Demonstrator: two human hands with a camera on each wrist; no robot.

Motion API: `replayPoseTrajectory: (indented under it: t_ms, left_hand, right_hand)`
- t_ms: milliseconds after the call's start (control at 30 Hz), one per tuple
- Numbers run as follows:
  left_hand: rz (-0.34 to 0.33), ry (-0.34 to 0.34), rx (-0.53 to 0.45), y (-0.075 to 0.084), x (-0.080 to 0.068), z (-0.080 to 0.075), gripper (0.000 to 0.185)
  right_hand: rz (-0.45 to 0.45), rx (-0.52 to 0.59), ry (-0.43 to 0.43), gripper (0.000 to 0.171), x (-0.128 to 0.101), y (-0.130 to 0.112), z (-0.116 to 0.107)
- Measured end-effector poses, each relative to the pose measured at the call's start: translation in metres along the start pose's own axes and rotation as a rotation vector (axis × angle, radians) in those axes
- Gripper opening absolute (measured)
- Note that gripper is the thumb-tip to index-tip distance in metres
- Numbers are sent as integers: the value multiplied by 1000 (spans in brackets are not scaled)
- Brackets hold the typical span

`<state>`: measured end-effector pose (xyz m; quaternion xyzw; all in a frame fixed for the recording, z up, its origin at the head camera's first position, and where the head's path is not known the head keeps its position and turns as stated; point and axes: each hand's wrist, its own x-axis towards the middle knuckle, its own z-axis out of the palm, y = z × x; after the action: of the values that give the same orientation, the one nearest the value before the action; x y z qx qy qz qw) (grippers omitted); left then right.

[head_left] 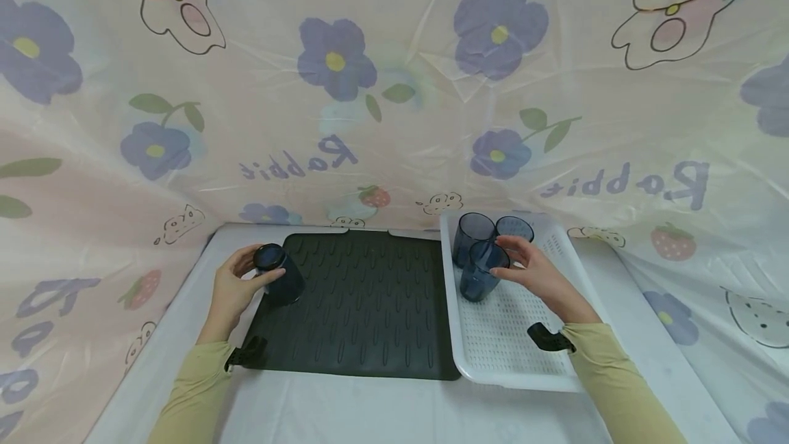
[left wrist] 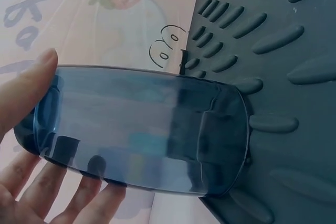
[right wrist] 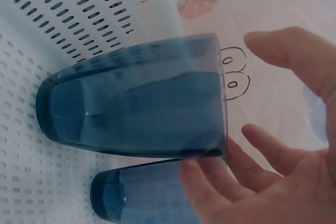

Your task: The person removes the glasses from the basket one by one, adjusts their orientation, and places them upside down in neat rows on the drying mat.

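Observation:
On the back left corner of a dark ribbed mat [head_left: 370,307] stands a dark blue cup [head_left: 280,274], bottom up. My left hand [head_left: 246,273] grips it, thumb on one side and fingers on the other. In the left wrist view the cup [left wrist: 142,129] has its rim on the mat [left wrist: 283,77], and my fingers [left wrist: 58,192] curl under its base end. Three more blue cups stand upright in a white perforated tray [head_left: 511,334]. My right hand [head_left: 514,260] is open beside the front cup [head_left: 481,273]. Its fingers [right wrist: 210,198] are by the rim of that cup [right wrist: 136,98], thumb apart.
The mat and tray lie side by side on a white table [head_left: 382,410]. A flowered plastic sheet [head_left: 394,88] hangs behind and at both sides. The two back cups [head_left: 471,233] [head_left: 514,227] stand at the tray's far end. Most of the mat is bare.

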<state>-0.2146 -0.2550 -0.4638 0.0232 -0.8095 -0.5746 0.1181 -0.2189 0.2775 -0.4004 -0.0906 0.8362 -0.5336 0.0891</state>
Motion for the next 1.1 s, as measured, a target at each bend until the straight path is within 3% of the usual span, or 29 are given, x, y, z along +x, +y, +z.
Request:
replayPoseTrajectory:
  t_ms: [567,1100]
  left_hand:
    - [31,-61,-16,1,-4,-6,70]
    - [2,-24,-14,5,-3,-3,68]
  right_hand:
    - [6,-59,-44,84,7,5,3]
    - [10,-71,-44,85,13,10,3]
